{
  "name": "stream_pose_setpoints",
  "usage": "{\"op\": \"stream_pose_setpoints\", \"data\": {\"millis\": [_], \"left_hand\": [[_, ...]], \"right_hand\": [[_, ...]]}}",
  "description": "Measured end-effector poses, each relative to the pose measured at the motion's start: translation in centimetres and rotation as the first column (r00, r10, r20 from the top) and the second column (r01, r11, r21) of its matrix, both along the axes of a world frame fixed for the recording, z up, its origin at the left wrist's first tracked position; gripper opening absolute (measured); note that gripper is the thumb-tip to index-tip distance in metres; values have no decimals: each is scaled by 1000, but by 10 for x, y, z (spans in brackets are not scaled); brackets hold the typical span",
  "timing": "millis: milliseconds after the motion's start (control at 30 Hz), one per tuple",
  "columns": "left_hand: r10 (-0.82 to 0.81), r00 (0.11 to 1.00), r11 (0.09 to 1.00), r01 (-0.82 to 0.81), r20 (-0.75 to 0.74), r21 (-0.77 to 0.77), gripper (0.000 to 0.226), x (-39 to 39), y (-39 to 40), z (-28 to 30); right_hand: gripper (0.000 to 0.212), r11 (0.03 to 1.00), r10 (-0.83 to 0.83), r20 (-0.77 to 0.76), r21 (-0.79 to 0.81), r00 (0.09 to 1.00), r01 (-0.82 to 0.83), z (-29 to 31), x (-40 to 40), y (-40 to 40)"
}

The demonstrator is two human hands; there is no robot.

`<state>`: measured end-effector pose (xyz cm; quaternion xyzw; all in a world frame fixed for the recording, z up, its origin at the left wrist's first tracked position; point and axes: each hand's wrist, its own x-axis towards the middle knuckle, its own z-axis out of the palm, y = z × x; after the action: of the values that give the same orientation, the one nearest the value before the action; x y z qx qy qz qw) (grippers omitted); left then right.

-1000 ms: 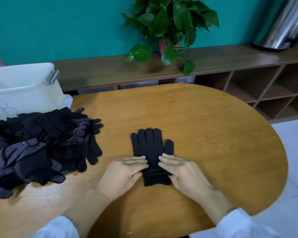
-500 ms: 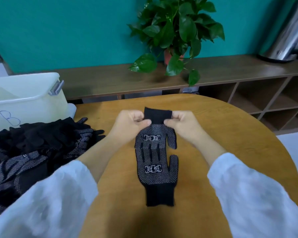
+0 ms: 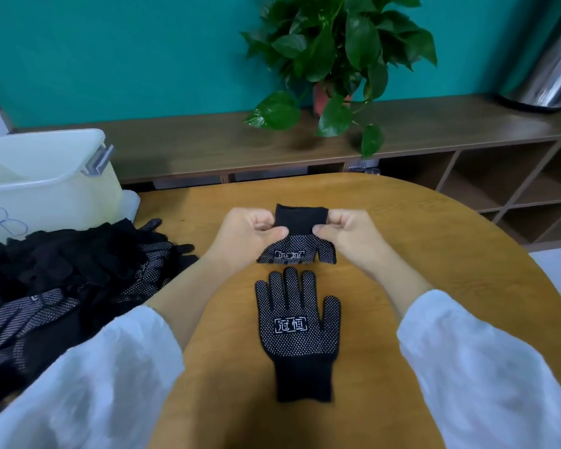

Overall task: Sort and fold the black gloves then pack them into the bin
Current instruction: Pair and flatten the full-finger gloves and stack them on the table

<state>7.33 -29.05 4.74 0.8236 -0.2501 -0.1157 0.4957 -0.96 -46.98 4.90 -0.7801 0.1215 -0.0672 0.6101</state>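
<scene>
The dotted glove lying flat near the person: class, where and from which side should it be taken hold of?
Probably the plain cuff of the flat glove, from the near side. It lies dotted palm up, its cuff end towards the person and unobstructed; the left hand and right hand hold the other glove beyond it.

Two separate gloves [image 3: 297, 332] [image 3: 300, 234], one glove pile [image 3: 62, 277], one bin [image 3: 46, 179], one plant [image 3: 334, 59].

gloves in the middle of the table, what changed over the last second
The stacked pair was separated: both hands, left hand and right hand, took the upper glove by its cuff and drew it away toward the far edge. The lower glove now lies alone, dotted palm up. The glove pile and bin stayed put.
</scene>
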Motion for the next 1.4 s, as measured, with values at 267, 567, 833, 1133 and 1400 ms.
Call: {"op": "stream_pose_setpoints", "data": {"millis": [267,567,833,1133,1400], "left_hand": [[-46,998,998,44,-42,-52,14,-44,25,-10],[-219,882,973,163,418,165,42,-106,72,-90],[-328,701,938,161,633,308,53,-115,74,-104],[-416,583,908,223,698,354,32,-119,70,-98],[-462,629,886,293,625,359,32,-114,75,-102]], "right_hand": [[11,990,91,20,-106,996,-88,-22,-36,9],[44,645,252,159,-763,955,-44,-91,-126,46],[53,440,280,193,-897,940,53,-109,-131,47],[54,427,272,208,-901,940,75,-109,-131,40],[36,313,368,186,-947,911,66,-111,-131,41]]}}
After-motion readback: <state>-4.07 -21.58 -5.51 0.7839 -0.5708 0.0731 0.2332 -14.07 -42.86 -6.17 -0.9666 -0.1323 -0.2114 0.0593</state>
